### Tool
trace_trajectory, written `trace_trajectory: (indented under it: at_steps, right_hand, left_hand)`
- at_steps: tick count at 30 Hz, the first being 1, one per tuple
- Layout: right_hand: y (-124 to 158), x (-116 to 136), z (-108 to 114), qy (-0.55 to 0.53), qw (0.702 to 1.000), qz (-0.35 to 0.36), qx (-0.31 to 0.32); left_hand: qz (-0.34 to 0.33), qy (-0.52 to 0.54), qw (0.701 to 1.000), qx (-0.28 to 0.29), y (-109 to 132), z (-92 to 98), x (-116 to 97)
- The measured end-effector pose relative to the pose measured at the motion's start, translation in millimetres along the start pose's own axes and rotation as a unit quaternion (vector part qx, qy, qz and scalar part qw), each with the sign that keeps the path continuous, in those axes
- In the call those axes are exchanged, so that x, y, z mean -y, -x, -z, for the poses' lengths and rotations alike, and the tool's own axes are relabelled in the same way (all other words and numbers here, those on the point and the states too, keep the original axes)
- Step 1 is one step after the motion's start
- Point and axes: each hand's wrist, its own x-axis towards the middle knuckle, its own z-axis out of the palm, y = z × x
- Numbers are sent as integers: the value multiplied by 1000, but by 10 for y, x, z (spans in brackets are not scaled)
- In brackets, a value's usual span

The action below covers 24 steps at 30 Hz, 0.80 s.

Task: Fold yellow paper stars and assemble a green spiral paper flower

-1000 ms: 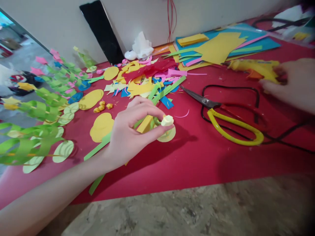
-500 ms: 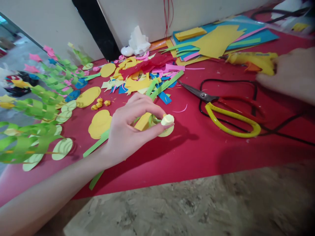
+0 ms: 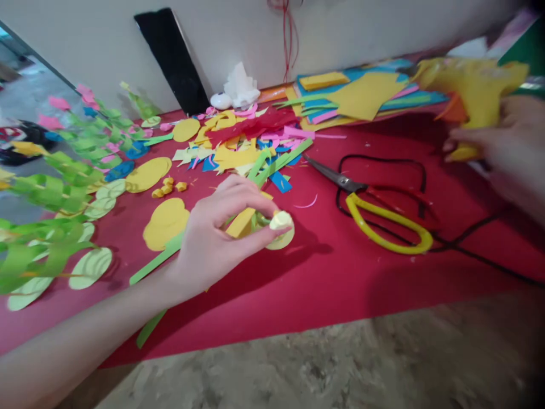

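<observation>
Between thumb and forefinger, my left hand (image 3: pixel 217 233) pinches a small pale-yellow folded paper piece (image 3: pixel 281 220). Just under it a pale-yellow paper disc (image 3: pixel 281 240) shows, with curled green strips partly hidden by my fingers; whether they are joined I cannot tell. My right hand (image 3: pixel 506 136), a little blurred, is wrapped round the handle of a yellow hot glue gun (image 3: pixel 472 85) with an orange trigger, raised above the right side of the red table. Scissors (image 3: pixel 349 183) with one yellow and one red handle lie between my hands, closed, across a black cord.
Curled green paper stems (image 3: pixel 51 182) on pale discs stand at the left. Coloured paper scraps (image 3: pixel 238 153) are heaped in the middle, with stacked sheets (image 3: pixel 361 94) behind. Yellow discs (image 3: pixel 168 221) and small yellow folded pieces (image 3: pixel 168 186) lie left of my left hand.
The glue gun has risen off the table, up and to the right, in my right hand. My left hand keeps its pinch on the folded paper piece. The view has shifted slightly.
</observation>
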Motion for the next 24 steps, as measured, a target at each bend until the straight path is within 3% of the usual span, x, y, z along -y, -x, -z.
trace_trajectory:
  at_steps: [2, 8, 13, 18, 24]
  right_hand:
    - [49, 93, -23, 11, 1000, 0, -7]
    - [62, 87, -16, -174, 978, -94, 72]
    - [33, 48, 29, -169, 976, -116, 80]
    - [19, 82, 90, -183, 980, -70, 40]
    - [-18, 199, 225, -274, 961, -24, -35]
  left_hand:
    - [-2, -4, 1000, 12, -2, 17, -9]
    - [10, -10, 1000, 20, 4, 27, -5]
    - [9, -30, 999, 22, 0, 28, -16]
    - [19, -42, 999, 12, -6, 32, -26]
    - [28, -38, 999, 16, -10, 33, -25]
